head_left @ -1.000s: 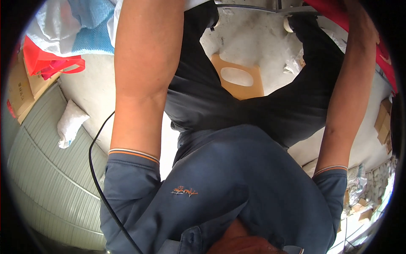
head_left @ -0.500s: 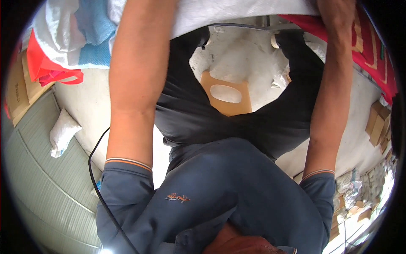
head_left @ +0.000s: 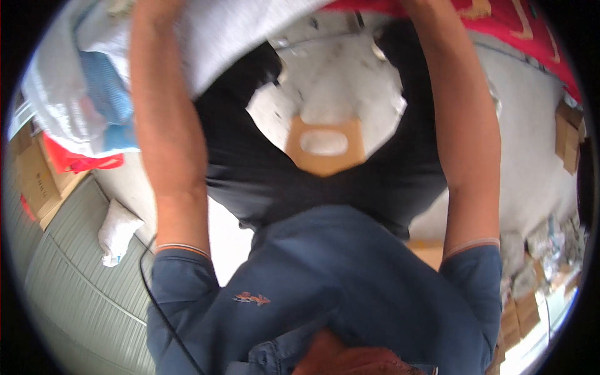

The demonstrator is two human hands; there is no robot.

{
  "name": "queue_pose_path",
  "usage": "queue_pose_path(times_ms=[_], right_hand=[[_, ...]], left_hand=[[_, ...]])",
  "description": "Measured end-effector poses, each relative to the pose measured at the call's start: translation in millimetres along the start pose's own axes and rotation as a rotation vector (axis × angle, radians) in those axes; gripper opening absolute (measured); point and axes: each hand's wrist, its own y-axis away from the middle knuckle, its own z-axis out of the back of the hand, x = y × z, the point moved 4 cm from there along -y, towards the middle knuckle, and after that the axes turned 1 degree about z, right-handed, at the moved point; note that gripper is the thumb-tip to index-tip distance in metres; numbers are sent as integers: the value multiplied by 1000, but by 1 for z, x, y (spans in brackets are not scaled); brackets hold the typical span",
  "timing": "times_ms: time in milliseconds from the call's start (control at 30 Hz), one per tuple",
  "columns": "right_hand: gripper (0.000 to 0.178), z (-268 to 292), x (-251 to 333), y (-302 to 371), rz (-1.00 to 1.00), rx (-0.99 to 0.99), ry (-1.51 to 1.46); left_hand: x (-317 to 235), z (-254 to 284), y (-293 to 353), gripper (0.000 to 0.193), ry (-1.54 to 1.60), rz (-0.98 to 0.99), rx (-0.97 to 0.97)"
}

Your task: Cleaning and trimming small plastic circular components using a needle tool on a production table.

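Both my forearms stretch up past the top edge, so neither hand shows. My left forearm [head_left: 165, 119] lies over the left part of a white cloth [head_left: 237, 34], which spans the top of the view above my knees. Near the top, my right forearm [head_left: 462, 106] crosses in front of a red cloth [head_left: 500, 22] with tan markings. What my fingers touch or hold is cut off.
Between my black-trousered legs is a tan board [head_left: 344, 156] with an oval slot. At left are a white-and-blue woven sack [head_left: 62, 112], a red bag [head_left: 78, 164], a cardboard box [head_left: 34, 181] and a small white sack [head_left: 117, 231]. Cardboard boxes [head_left: 567, 134] stand at right.
Both forearms have shifted left in the view, the right one more at its upper end. The white cloth's lower edge now slants down to the left, and the surroundings have shifted with the head.
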Motion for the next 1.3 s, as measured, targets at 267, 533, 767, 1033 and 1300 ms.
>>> queue_pose_path(times_ms=[267,533,767,1033,1300], right_hand=[[26,-3,3,23,-144,25,-129],[20,-10,6,14,-161,73,-2],[23,-18,5,10,-212,149,142],[22,-17,6,12,-199,113,138],[21,-16,7,11,-229,142,160]], left_hand=[[28,-16,5,32,301,65,103],[25,-17,-2,40,606,155,111],[26,-19,-2,36,613,157,149],[27,-21,0,35,581,156,140],[27,-22,-1,36,513,118,161]])
